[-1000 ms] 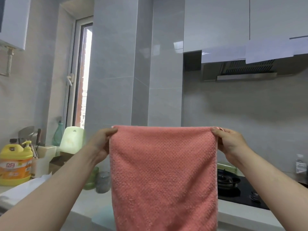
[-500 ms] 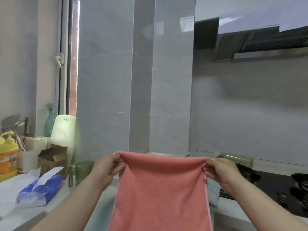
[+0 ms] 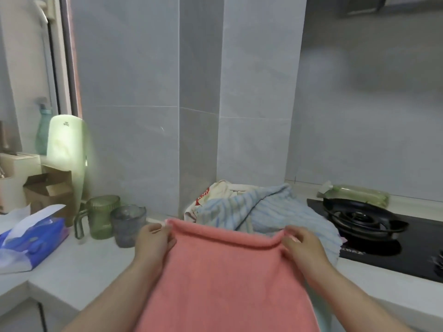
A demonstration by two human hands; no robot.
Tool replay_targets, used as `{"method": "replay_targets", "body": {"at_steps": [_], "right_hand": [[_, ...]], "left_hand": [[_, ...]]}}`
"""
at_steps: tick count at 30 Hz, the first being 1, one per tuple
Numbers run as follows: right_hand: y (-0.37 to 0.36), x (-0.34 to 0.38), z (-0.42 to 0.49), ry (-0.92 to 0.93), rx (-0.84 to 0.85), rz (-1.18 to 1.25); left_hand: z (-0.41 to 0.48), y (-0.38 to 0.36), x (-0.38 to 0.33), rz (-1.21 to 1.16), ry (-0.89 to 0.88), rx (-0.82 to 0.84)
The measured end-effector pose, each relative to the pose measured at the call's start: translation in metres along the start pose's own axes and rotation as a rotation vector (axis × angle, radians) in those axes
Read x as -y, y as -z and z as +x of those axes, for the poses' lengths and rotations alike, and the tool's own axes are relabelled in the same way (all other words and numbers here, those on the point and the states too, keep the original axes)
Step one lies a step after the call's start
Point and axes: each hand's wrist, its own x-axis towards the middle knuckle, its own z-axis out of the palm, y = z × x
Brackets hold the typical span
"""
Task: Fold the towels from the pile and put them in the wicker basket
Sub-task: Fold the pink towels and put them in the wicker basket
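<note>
your left hand and right hand each pinch a top corner of the pink towel, fingers curled over its edge, and the cloth hangs toward 6 o'clock in front of the white countertop. early going, by my read: this one is mid-fold, the pile with a blue-striped towel on top lies heaped at 1 o'clock just behind it, and the wicker basket is not in view. grey tiled wall at 12, black gas hob at 3, green mug and tissue pack at 9.
</note>
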Motion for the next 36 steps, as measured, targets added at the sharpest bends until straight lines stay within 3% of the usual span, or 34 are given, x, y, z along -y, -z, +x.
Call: {"method": "replay_targets", "body": {"at_steps": [3, 6, 9, 11, 14, 18, 23, 29, 32, 36], "right_hand": [[-0.007, -0.008, -0.007, 0.192, 0.114, -0.355], [-0.018, -0.008, -0.018, 0.405, 0.313, -0.715], [-0.032, -0.008, -0.024, 0.363, 0.535, -0.947], [-0.036, -0.010, -0.026, 0.304, 0.620, -1.068], [-0.038, -0.014, -0.025, 0.284, 0.661, -1.144], [-0.040, -0.012, -0.025, 0.283, 0.671, -1.141], [-0.027, 0.001, -0.046, 0.444, 0.542, -0.978], [0.005, 0.007, -0.102, 0.537, 0.547, -0.804], [0.022, -0.003, -0.133, 0.527, 0.523, -0.771], [0.045, -0.026, -0.167, 0.368, 0.379, -0.654]], "left_hand": [[-0.013, 0.003, 0.013, 0.594, -0.346, -0.021], [-0.034, -0.002, 0.017, 0.933, -0.745, 0.275], [-0.034, -0.008, 0.026, 1.334, -0.712, 0.638], [-0.032, -0.010, 0.029, 1.527, -0.614, 0.726], [-0.029, -0.011, 0.031, 1.618, -0.566, 0.776], [-0.028, -0.013, 0.033, 1.622, -0.575, 0.775], [-0.042, 0.002, 0.027, 1.396, -0.707, 0.663], [-0.110, 0.055, 0.019, 1.169, -0.728, 0.634], [-0.141, 0.090, 0.035, 1.103, -0.769, 0.480], [-0.176, 0.122, 0.055, 0.868, -0.646, 0.219]]}}
